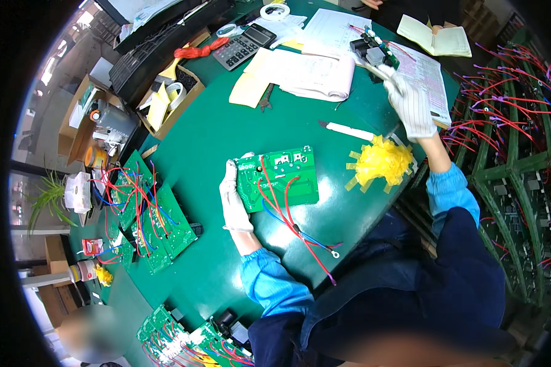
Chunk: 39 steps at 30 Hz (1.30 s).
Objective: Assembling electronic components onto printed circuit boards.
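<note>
A green circuit board (300,189) with red and blue wires stands tilted over the table. My left hand (232,202), in a white glove, is closed on its left edge. The wires hang toward the table's near edge, some ending in ring terminals. My right hand (411,105), in a striped white glove, reaches to the far right with fingers stretched out. Its fingertips are beside a small circuit board with black parts (373,52), which lies on papers; whether they touch it I cannot tell. Below that hand sit a wad of yellow tape pieces (381,163) and a white-handled brush (349,131).
Wired boards (159,226) pile up on the left, with more boards (190,339) at the lower left. A calculator (245,47), notebook (318,73) and wrench (266,98) lie at the back. A green rack (514,165) of wired boards stands right. Another person's hand shows at the top.
</note>
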Tool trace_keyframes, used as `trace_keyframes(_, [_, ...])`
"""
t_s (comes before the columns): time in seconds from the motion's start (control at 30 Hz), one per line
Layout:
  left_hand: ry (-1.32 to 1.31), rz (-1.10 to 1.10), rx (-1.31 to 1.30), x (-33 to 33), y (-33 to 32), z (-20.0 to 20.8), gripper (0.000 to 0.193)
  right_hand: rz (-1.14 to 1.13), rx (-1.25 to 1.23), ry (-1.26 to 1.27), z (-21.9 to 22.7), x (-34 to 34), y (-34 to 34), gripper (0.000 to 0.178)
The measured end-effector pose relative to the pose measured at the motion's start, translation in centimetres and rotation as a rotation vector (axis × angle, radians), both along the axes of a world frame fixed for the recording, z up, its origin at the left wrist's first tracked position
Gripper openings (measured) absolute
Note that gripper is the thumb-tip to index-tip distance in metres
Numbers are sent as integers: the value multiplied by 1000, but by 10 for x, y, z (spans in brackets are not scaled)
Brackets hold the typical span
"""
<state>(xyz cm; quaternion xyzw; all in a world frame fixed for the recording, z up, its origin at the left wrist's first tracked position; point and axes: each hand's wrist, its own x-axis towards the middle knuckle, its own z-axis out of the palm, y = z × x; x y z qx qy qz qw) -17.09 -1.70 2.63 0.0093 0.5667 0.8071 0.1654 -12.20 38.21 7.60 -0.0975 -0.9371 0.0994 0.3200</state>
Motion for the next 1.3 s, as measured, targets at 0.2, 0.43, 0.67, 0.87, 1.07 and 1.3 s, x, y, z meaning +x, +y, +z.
trace_keyframes(0.2, [16,-24,7,-1,-1,-3,57,-119,308,124,2,-77,60,23])
trace_keyframes(0.43, [-1,-14,27,-2,-5,-5,55,-124,679,57,-13,-108,81,19])
trace_keyframes(0.67, [11,34,9,0,3,1,53,-23,752,59,-23,-114,101,14])
trace_keyframes(0.87, [35,13,-14,-2,-7,-5,54,-61,804,-37,-18,-117,85,12])
trace_keyframes(1.07, [32,11,0,-1,-2,1,54,-37,863,86,-23,-110,97,13])
trace_keyframes(1.3, [32,-19,17,0,-3,0,54,-115,742,-86,-17,-111,89,15])
